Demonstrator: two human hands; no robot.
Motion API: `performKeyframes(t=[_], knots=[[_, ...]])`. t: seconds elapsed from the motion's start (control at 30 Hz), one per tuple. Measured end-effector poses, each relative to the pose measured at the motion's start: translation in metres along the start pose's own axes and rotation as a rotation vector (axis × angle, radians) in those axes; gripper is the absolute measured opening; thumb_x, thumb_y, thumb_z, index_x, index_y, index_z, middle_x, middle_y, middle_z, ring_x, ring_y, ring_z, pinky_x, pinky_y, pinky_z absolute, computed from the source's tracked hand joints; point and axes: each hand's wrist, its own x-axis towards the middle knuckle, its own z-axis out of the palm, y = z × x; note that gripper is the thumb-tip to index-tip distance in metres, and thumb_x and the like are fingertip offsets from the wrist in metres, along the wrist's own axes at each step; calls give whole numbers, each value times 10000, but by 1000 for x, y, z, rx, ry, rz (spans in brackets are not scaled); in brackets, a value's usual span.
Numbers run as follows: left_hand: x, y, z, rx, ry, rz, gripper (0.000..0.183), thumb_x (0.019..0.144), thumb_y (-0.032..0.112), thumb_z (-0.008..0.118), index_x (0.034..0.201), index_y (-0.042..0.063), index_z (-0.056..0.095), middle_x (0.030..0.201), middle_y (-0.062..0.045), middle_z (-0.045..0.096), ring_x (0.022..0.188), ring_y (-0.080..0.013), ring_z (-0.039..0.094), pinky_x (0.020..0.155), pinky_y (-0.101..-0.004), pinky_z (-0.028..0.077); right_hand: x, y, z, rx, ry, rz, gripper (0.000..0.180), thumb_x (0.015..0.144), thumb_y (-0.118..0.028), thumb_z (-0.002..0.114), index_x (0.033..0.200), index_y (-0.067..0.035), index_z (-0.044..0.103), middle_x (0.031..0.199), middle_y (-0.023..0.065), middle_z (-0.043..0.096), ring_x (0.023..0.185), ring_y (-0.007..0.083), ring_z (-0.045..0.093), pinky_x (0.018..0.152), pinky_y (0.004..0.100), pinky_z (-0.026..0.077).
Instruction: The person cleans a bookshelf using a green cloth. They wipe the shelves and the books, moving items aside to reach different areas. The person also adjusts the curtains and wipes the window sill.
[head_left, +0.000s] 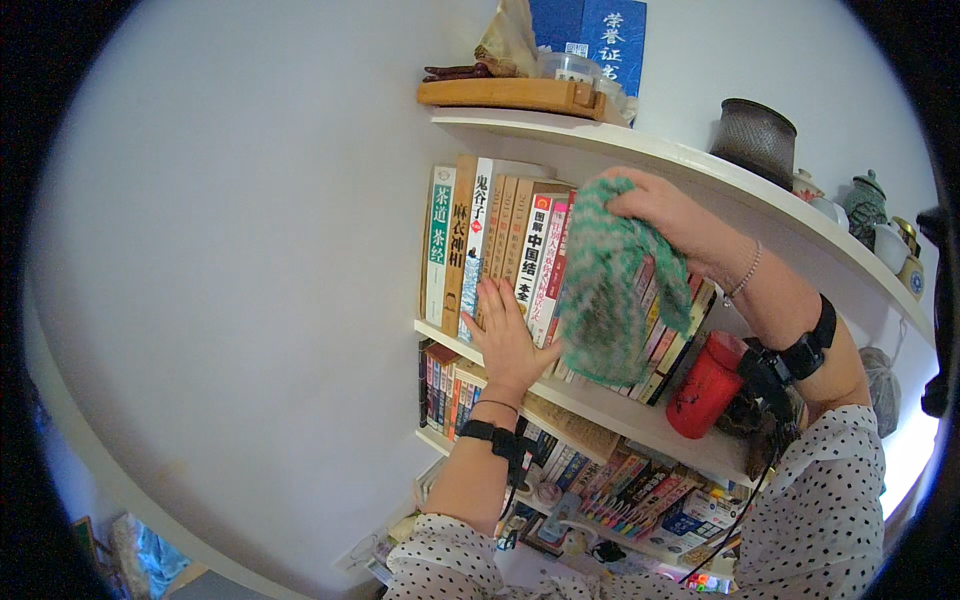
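A green and white cloth (604, 300) hangs from my right hand (652, 206), pinched near its top edge. It drapes over the spines of several books in the middle of the shelf and hides part of them. With fingers spread, my left hand (508, 334) lies against the lower spines of a row of upright books (536, 255). Past the cloth, the books at the right end (679, 349) lean to one side. The white shelf board (581, 397) runs beneath the row.
A red cylindrical canister (705, 386) stands right of the books. Above, the upper shelf (570, 129) carries a wooden tray (510, 96), a dark mesh holder (754, 139) and a green lidded jar (865, 206). Lower shelves hold more books (637, 484) and pens. A plain wall (247, 262) fills the left.
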Motion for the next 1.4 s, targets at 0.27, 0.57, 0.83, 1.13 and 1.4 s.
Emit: performKeyframes(t=[0.27, 0.57, 0.83, 1.13, 1.4], knots=[[0, 1, 1, -49, -5, -22, 1241, 636, 706, 628, 1449, -59, 87, 1509, -286, 92, 1420, -385, 64, 1076, -626, 43, -7, 6, -15, 239, 154, -66, 330, 838, -80, 583, 1141, 38, 531, 950, 90, 639, 785, 143, 643, 713, 270, 554], [-1, 0, 4, -65, 3, -22, 1236, 639, 716, 617, 1446, -62, 99, 1500, -300, 103, 1420, -387, 61, 1074, -629, 38, 15, 29, -2, 254, 181, -172, 517, 905, -148, 569, 1368, -5, 390, 1147, 125, 611, 978, 181, 619, 845, 306, 518], [0, 0, 2, -62, 11, -8, 1215, 641, 715, 616, 1435, -71, 140, 1497, -303, 112, 1415, -395, 79, 1068, -633, 45, 98, 36, -9, -500, 153, -73, 609, 942, -317, 451, 1445, -31, 264, 1357, 197, 463, 1202, 270, 482, 1014, 345, 368], [1, 2, 0, -74, -23, -36, 1225, 622, 681, 653, 1434, -75, 133, 1498, -307, 93, 1416, -397, 64, 1072, -624, 14, 176, 50, -22, -779, 42, 183, 388, 869, -236, 481, 1125, 22, 617, 1184, 160, 605, 1054, 259, 566, 885, 409, 436], [0, -1, 4, -55, 21, -11, 1213, 635, 697, 634, 1438, -64, 138, 1506, -292, 87, 1415, -390, 79, 1066, -633, 46, 187, 53, -22, -969, -16, 137, 560, 867, -225, 488, 1350, 39, 384, 1376, 234, 430, 1267, 300, 420, 1024, 367, 350]])
